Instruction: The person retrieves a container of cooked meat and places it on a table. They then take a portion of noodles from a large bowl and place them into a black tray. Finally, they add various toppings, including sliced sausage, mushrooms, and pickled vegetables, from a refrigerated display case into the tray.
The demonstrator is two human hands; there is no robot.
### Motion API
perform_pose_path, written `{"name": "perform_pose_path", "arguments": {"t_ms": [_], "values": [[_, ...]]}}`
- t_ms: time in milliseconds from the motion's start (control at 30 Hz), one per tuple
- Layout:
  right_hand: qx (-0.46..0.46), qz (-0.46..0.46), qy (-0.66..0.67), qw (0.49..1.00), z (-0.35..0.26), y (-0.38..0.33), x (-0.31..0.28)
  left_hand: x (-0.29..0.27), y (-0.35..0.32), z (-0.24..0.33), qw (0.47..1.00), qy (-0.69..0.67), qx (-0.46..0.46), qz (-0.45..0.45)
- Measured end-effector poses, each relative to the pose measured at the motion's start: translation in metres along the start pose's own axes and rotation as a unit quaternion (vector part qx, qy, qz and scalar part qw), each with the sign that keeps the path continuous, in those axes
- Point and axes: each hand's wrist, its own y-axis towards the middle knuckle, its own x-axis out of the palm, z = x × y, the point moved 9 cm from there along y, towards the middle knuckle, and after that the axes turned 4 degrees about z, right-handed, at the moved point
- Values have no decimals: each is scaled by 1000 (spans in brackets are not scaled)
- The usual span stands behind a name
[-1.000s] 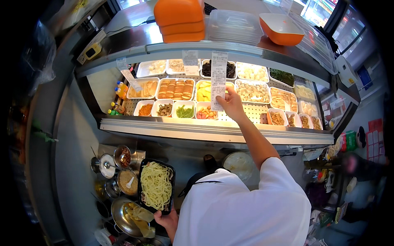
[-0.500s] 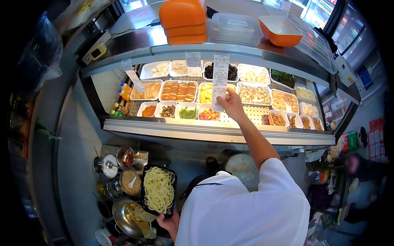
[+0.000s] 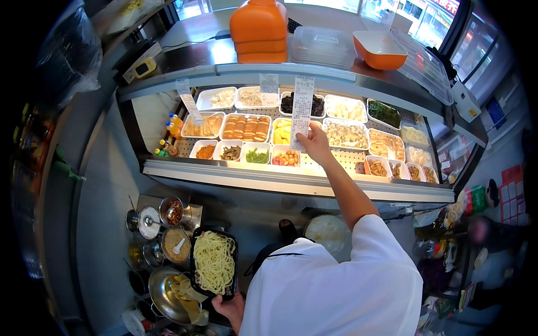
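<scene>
My right hand [image 3: 315, 144] reaches forward and pinches the lower end of a long paper receipt [image 3: 303, 103] in front of the lit display case. Its top end lies near the case's upper edge; whether it is attached there I cannot tell. At the lower left, my left hand [image 3: 228, 307] grips the near end of a black takeaway tray [image 3: 194, 267] heaped with pale noodles [image 3: 214, 262]. Fingers under the tray are hidden. Two more receipts hang along the case: one [image 3: 269, 84] left of the held one, another [image 3: 187, 99] at the far left.
Inside the display case [image 3: 291, 183] stand several white food trays. On its top are stacked orange bowls [image 3: 259, 39], clear plastic lids [image 3: 322, 46] and a single orange bowl [image 3: 381, 53]. Seasoning pots [image 3: 177, 246] and a steel pan [image 3: 162, 288] flank the noodle tray on the left.
The view has shifted slightly. My right hand keeps its pinch on the receipt and my left hand still holds the noodle tray, now tilted a little differently.
</scene>
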Motion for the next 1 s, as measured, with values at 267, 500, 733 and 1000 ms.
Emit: {"name": "perform_pose_path", "arguments": {"t_ms": [267, 500, 733, 1000], "values": [[-24, 10, -25, 999, 3, 1, 0, -23, -15, 5, 1000, -10, 9, 15], [-32, 3, -30, 999, -3, -3, 0, -32, -21, 8, 1000, -16, 13, 16], [-37, 3, -26, 999, 1, -1, 0, -23, -26, 9, 999, -12, 25, 34], [-31, 1, -22, 999, -8, -3, -2, -27, -18, 4, 999, -13, 16, 36]]}}
